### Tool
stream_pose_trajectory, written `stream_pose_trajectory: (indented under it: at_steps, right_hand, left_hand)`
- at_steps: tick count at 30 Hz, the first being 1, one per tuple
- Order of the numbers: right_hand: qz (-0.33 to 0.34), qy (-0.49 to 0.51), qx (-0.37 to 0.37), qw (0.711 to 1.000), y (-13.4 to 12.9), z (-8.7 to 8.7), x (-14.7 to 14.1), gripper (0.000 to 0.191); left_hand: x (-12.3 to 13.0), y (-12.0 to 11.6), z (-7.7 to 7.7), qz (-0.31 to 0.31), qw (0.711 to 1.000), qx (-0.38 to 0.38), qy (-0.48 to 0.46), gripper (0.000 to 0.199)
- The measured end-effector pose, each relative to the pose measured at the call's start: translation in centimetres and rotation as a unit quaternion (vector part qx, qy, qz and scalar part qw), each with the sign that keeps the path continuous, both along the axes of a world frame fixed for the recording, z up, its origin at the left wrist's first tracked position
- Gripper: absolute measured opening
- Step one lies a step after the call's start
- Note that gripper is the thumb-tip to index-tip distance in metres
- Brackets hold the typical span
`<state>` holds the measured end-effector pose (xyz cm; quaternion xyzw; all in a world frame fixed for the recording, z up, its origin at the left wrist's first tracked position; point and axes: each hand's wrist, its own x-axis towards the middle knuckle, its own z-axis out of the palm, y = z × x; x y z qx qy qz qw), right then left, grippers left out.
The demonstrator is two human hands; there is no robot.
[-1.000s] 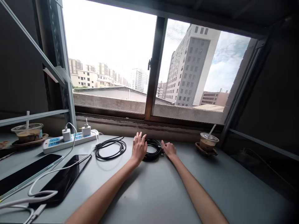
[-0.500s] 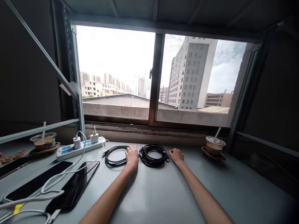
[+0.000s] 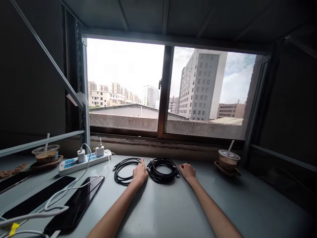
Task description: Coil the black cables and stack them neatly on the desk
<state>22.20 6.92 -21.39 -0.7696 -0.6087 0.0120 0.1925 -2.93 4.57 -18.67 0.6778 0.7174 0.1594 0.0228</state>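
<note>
My left hand (image 3: pixel 140 173) is closed on the right side of a thin coil of black cable (image 3: pixel 122 180) on the grey table. Its index finger points forward and the other fingers curl down over the cable, partly hiding it. Just to the right lies a thicker coil of black cable (image 3: pixel 164 179), with plug ends showing at its left and right sides. My right hand (image 3: pixel 187 172) rests on the table right of this thicker coil, fingers curled into a loose fist, with nothing seen in it.
A white power strip (image 3: pixel 86 162) with two chargers stands at the back left. Nearer are two dark phones (image 3: pixel 76 205) and white cables (image 3: pixel 59 211). Iced drinks stand at the left (image 3: pixel 46 153) and right (image 3: pixel 229 160). A window is behind the metal-framed table.
My left hand's fingers have gone from spread to curled, and the thin coil has shifted slightly right. My right hand stays nearly still. The camera has tilted up a little.
</note>
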Motion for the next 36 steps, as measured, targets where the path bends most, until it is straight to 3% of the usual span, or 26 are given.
stream_pose_trajectory:
  at_steps: [4, 7, 11, 15, 17, 23, 29, 32, 36]
  right_hand:
    - [0.004, 0.015, 0.010, 1.000, 0.0, 0.0, 0.1, 0.030]
    - [0.000, 0.033, 0.030, 0.999, -0.1, 0.1, 0.3, 0.032]
    - [-0.028, 0.044, 0.083, 0.995, -0.3, 0.4, 0.4, 0.037]
    - [-0.018, 0.043, 0.091, 0.995, -0.5, 0.5, 0.2, 0.037]
    - [-0.008, 0.039, 0.081, 0.996, -0.5, 0.5, 0.1, 0.034]
    - [-0.011, 0.037, 0.054, 0.998, -0.6, 0.8, 0.0, 0.031]
    - [-0.012, 0.087, 0.062, 0.994, -1.3, 1.6, -0.4, 0.030]
    - [-0.036, 0.137, 0.099, 0.985, -2.3, 3.0, -0.5, 0.036]
    - [-0.014, 0.217, 0.124, 0.968, -3.7, 6.7, -1.0, 0.065]
  left_hand:
    - [0.3, 0.1, -0.5, 0.003, 0.999, 0.033, -0.032, 0.052]
    - [0.2, 0.1, 0.2, 0.023, 0.994, 0.077, -0.077, 0.041]
    - [0.2, -0.2, 1.4, 0.065, 0.970, 0.186, -0.141, 0.029]
    - [0.7, -0.8, 1.5, 0.073, 0.942, 0.267, -0.189, 0.023]
    - [1.0, -1.1, 1.1, 0.044, 0.935, 0.289, -0.203, 0.021]
    - [1.9, -1.4, 0.4, -0.117, 0.922, 0.303, -0.210, 0.020]
    - [2.5, -1.6, 0.4, -0.224, 0.919, 0.284, -0.154, 0.024]
    - [2.8, -2.2, 0.9, -0.270, 0.913, 0.285, -0.107, 0.028]
    - [3.9, -3.6, 1.5, -0.336, 0.890, 0.300, -0.076, 0.028]
